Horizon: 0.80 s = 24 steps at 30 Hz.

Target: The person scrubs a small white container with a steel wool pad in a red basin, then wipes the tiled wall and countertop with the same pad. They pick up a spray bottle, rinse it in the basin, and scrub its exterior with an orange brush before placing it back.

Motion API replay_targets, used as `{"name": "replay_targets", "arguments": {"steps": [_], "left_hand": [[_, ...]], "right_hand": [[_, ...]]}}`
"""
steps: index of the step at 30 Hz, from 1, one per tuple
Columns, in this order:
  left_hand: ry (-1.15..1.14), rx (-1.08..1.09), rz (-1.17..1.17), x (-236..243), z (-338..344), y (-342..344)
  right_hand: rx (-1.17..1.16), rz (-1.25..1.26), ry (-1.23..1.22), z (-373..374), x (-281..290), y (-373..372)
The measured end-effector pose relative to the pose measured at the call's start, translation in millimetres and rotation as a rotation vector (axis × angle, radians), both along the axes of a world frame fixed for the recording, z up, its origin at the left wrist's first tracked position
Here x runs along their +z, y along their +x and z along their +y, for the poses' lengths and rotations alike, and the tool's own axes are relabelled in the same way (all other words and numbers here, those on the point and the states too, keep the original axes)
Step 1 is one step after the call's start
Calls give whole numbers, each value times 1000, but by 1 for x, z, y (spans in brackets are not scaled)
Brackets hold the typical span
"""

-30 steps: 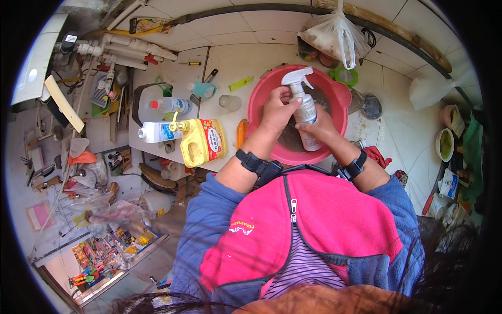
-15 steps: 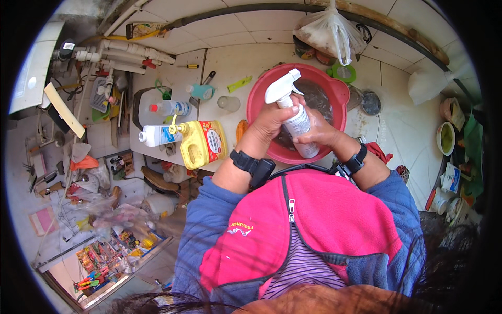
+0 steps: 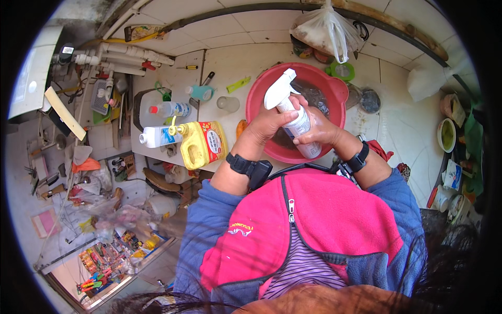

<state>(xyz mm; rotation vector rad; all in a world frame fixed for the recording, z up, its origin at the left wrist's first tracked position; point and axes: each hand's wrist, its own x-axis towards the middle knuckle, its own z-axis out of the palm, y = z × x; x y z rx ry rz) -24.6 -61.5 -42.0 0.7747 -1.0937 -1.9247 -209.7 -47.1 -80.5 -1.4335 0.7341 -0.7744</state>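
Both my hands are wrapped round a white spray bottle (image 3: 298, 125), tilted with its white trigger head (image 3: 280, 90) up and to the left. My left hand (image 3: 271, 119) grips it near the neck. Lower on the body, my right hand (image 3: 320, 128) holds it from the right. Beneath the bottle stands a red plastic basin (image 3: 254, 97) with murky water in it; part of the basin is hidden by my hands and the bottle.
Left of the basin are a yellow oil jug (image 3: 194, 149), a white bottle (image 3: 154, 136), a clear bottle with a red cap (image 3: 168, 109) and a glass jar (image 3: 228, 103). A filled plastic bag (image 3: 327, 31) hangs above the far side. Right of the basin sits a lidded glass jar (image 3: 370, 101).
The bottle has turned slightly within my hands, and the printing on its side shows differently. My hands stay over the basin in nearly the same place.
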Motion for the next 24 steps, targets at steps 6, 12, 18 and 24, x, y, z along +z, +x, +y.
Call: {"name": "replay_targets", "arguments": {"steps": [6,12,18,24], "left_hand": [[-3,527,-141,1,11,-24],[72,117,22,6,-1,-2],[71,0,81,9,-5,6],[55,659,-202,5,7,-32]], "right_hand": [[-245,383,-246,3,8,11],[-137,176,-190,2,1,9],[107,-79,60,0,-8,7],[-334,499,-302,1,3,20]]}}
